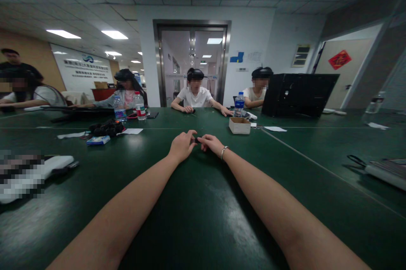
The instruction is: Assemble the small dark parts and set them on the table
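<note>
Black small object, left of the pale, open-topped cardboard box, is pinched in the bare right hand; whether the bare left hand grips it too, I cannot tell. Probably light and stiff, it should suit fingertip holds at its ends.

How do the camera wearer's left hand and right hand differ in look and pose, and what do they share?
The right hand has a silvery bracelet at its wrist; the left hand has none. The left hand arches a finger at the left end of a small dark object, while the right hand pinches its right end. Both are ungloved, with bent fingers.
</note>
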### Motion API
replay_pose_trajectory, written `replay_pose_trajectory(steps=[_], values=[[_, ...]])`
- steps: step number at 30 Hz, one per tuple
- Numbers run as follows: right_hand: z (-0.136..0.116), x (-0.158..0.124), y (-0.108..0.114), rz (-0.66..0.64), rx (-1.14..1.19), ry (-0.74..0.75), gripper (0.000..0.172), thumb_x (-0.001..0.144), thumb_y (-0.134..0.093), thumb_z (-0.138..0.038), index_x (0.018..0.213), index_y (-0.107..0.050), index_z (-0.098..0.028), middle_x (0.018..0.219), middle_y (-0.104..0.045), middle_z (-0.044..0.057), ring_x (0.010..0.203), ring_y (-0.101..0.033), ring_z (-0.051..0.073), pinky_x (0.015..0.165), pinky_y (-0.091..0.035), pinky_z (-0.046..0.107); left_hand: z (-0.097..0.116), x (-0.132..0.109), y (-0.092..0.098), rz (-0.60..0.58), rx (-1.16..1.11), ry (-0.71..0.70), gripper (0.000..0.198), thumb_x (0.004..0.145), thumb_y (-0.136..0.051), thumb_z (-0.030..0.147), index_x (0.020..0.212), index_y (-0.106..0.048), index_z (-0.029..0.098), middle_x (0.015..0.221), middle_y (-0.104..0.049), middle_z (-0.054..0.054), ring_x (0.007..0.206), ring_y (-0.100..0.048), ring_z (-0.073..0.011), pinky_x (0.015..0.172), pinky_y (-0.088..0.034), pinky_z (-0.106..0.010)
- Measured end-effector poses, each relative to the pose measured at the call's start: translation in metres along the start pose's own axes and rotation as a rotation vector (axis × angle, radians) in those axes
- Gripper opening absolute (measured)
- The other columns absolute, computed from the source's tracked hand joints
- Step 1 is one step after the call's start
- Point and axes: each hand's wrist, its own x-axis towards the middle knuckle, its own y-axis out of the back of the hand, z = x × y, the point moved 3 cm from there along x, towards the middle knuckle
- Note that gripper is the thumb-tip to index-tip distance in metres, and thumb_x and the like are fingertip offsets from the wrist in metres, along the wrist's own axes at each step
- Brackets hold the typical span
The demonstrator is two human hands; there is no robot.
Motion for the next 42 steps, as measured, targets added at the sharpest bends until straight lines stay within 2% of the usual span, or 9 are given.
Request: replay_pose_trajectory(steps=[5, 10, 18, 24, 32, 38, 42], values=[[-0.0003, -0.0002, 0.0005, 0.012, -0.058, -0.029, 0.045, 0.075, -0.052, -0.056, 0.055, -0.052, -0.015, 0.042, -0.054, 0.000, 0.038, -0.048, 0.008, 0.044, -0.040, 0.021, 0.0037, -0.0002, 0.0021, -0.013, 0.039, -0.047, 0.031, 0.078, -0.052, 0.023, 0.109, -0.047, 0.024, 0.091, -0.061, -0.003, 0.089, -0.053, -0.0188, 0.079, -0.040, -0.029], [-0.0019, -0.0010, -0.0018, -0.019, 0.018, 0.007, 0.032, 0.067, -0.066, -0.045, 0.069, -0.052, -0.017, 0.046, -0.056, -0.003, 0.040, -0.049, 0.008, 0.044, -0.040, 0.020, -0.0009, -0.0005, -0.0001, 0.023, 0.003, -0.023, 0.033, 0.078, -0.053, 0.024, 0.111, -0.045, 0.025, 0.089, -0.061, -0.002, 0.087, -0.054, -0.0185, 0.077, -0.041, -0.029], [0.0021, 0.0010, 0.0007, -0.002, -0.055, -0.007, 0.042, 0.073, -0.055, -0.053, 0.060, -0.055, -0.014, 0.047, -0.056, 0.001, 0.042, -0.050, 0.008, 0.046, -0.041, 0.020, 0.0007, -0.0002, -0.0001, 0.025, 0.024, -0.072, 0.030, 0.077, -0.055, 0.024, 0.107, -0.048, 0.025, 0.087, -0.060, -0.003, 0.088, -0.053, -0.0193, 0.080, -0.040, -0.030], [0.0010, 0.0009, -0.0008, -0.032, 0.025, 0.026, 0.033, 0.066, -0.067, -0.045, 0.073, -0.053, -0.016, 0.048, -0.057, -0.003, 0.043, -0.051, 0.008, 0.045, -0.040, 0.019, 0.0011, -0.0010, 0.0010, 0.016, 0.083, -0.023, 0.032, 0.078, -0.054, 0.025, 0.109, -0.046, 0.024, 0.089, -0.061, -0.001, 0.086, -0.054, -0.0174, 0.075, -0.041, -0.028], [0.0023, 0.0009, 0.0014, -0.012, -0.061, 0.001, 0.047, 0.071, -0.055, -0.058, 0.059, -0.056, -0.013, 0.046, -0.056, 0.001, 0.042, -0.050, 0.008, 0.046, -0.041, 0.020, 0.0049, -0.0015, 0.0016, 0.008, 0.165, -0.107, 0.029, 0.079, -0.053, 0.024, 0.107, -0.046, 0.024, 0.090, -0.061, -0.002, 0.089, -0.053, -0.0172, 0.077, -0.041, -0.028], [0.0010, 0.0001, -0.0006, -0.022, 0.009, 0.023, 0.034, 0.067, -0.066, -0.046, 0.076, -0.054, -0.016, 0.047, -0.057, -0.003, 0.041, -0.049, 0.008, 0.044, -0.040, 0.020, 0.0002, -0.0014, 0.0018, 0.028, 0.117, -0.009, 0.032, 0.079, -0.053, 0.026, 0.110, -0.044, 0.024, 0.090, -0.062, -0.001, 0.087, -0.055, -0.0166, 0.073, -0.042, -0.027], [0.0011, -0.0001, 0.0008, -0.022, -0.020, 0.019, 0.035, 0.068, -0.064, -0.049, 0.066, -0.054, -0.015, 0.047, -0.056, -0.002, 0.041, -0.049, 0.008, 0.045, -0.040, 0.020, 0.0014, -0.0013, 0.0023, 0.016, 0.146, -0.035, 0.030, 0.079, -0.053, 0.026, 0.108, -0.045, 0.024, 0.089, -0.062, -0.001, 0.087, -0.055, -0.0168, 0.073, -0.041, -0.027]])
